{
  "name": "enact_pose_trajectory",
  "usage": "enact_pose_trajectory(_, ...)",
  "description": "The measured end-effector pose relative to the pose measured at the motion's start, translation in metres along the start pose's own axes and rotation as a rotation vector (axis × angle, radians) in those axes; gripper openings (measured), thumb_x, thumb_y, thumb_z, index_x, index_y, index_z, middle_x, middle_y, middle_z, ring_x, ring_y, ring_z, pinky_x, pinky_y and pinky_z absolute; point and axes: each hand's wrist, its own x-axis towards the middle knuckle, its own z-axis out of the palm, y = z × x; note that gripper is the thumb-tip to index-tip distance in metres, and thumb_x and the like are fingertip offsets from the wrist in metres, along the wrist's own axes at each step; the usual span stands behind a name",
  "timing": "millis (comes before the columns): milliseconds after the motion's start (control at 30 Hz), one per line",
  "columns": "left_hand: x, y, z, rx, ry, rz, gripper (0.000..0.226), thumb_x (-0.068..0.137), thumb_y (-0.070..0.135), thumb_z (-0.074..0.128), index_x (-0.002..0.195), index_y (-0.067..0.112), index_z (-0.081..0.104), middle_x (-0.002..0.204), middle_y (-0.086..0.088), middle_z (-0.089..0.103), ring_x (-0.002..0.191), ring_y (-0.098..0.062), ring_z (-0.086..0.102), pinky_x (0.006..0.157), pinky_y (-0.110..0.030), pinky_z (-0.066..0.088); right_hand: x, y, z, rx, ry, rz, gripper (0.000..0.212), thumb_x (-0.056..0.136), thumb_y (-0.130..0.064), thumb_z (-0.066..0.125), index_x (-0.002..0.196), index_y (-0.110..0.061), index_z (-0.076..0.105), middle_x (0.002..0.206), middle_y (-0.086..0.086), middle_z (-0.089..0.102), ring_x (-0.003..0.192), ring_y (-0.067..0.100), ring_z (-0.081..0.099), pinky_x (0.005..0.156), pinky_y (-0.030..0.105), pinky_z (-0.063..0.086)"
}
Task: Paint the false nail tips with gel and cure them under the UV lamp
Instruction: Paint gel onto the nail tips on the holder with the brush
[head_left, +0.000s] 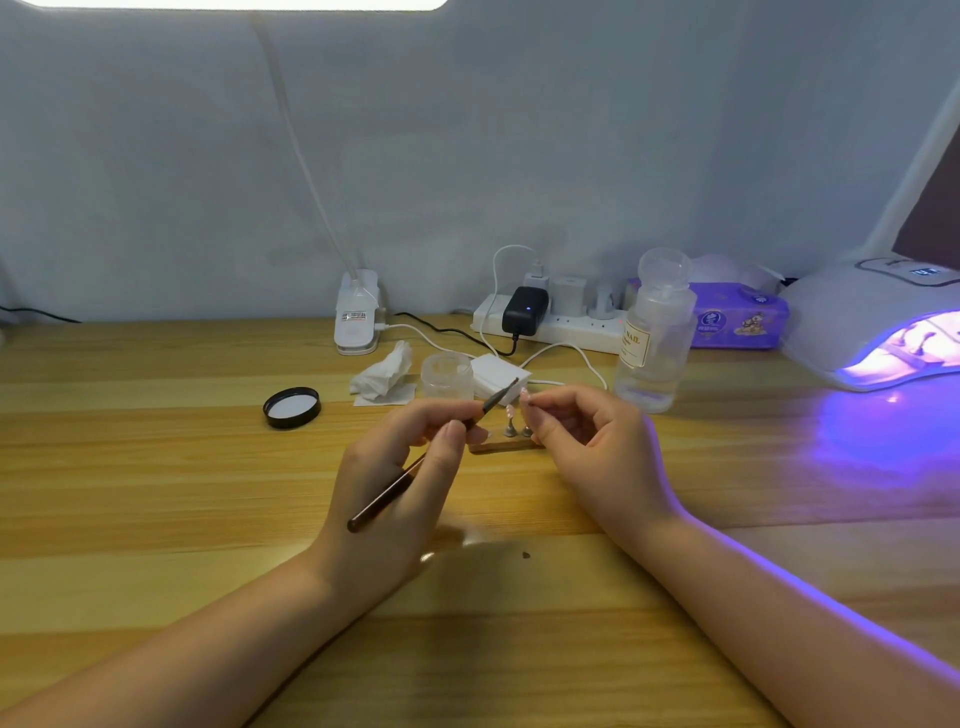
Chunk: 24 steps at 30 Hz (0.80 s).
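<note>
My left hand (395, 488) grips a dark gel brush (415, 467), its tip pointing up and right toward my right hand. My right hand (592, 452) pinches a pale pink false nail tip (524, 396) between thumb and forefinger, just right of the brush tip. Below the hands a small wooden strip (506, 446) on the table carries nail tips on grey stands (510, 427). The open clear gel jar (447, 375) stands behind my left hand, its black lid (292, 408) lying to the left. The white UV lamp (878, 322) glows purple at the far right.
A clear pump bottle (655, 332) stands right of the hands. White wipes (498, 382) and a crumpled tissue (384, 371) lie near the jar. A power strip (556, 325) with plugs and cables, a clip lamp base (357, 314) and a purple tissue pack (737, 314) line the back edge.
</note>
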Motion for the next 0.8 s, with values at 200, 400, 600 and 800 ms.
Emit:
enact_pose_trajectory(200, -0.0001, 0.0048, 0.0003, 0.082, -0.012, 0.077, 0.029, 0.092, 0.03, 0.05, 0.111, 0.016, 0.067, 0.097, 0.006, 0.072, 0.095, -0.009, 0.066, 0.082, -0.017, 0.048, 0.0009, -0.0026, -0.001, -0.041, 0.041, -0.072, 0.015, 0.083, -0.006, 0.069, 0.09, -0.02, 0.07, 0.081, -0.009, 0.07, 0.075, 0.002, 0.065, 0.07, 0.017, 0.053)
enact_pose_trajectory(400, -0.0005, 0.0047, -0.003, 0.07, -0.028, 0.084, 0.025, 0.089, 0.027, 0.049, 0.1, 0.02, 0.07, 0.086, 0.009, 0.071, 0.088, -0.013, 0.067, 0.078, -0.027, 0.05, 0.0016, 0.0013, -0.0008, -0.071, 0.067, -0.06, 0.013, 0.084, -0.006, 0.069, 0.093, -0.016, 0.072, 0.082, -0.003, 0.071, 0.075, 0.009, 0.066, 0.071, 0.031, 0.056)
enact_pose_trajectory(600, -0.0002, 0.0024, -0.0005, 0.07, -0.002, 0.08, 0.028, 0.093, 0.028, 0.05, 0.11, 0.016, 0.068, 0.094, 0.01, 0.07, 0.093, -0.012, 0.065, 0.08, -0.017, 0.047, 0.0014, 0.0, -0.0006, -0.08, 0.059, -0.069, 0.016, 0.083, -0.006, 0.07, 0.091, -0.02, 0.071, 0.081, -0.009, 0.07, 0.075, 0.003, 0.065, 0.071, 0.023, 0.055)
enact_pose_trajectory(800, 0.0019, 0.0033, 0.001, 0.095, -0.05, 0.106, 0.027, 0.092, 0.026, 0.053, 0.111, 0.017, 0.069, 0.099, 0.003, 0.072, 0.097, -0.017, 0.067, 0.082, -0.035, 0.054, 0.0016, 0.0, -0.0004, -0.085, 0.067, -0.064, 0.015, 0.082, -0.007, 0.071, 0.089, -0.02, 0.071, 0.08, -0.005, 0.071, 0.074, 0.006, 0.065, 0.071, 0.026, 0.055)
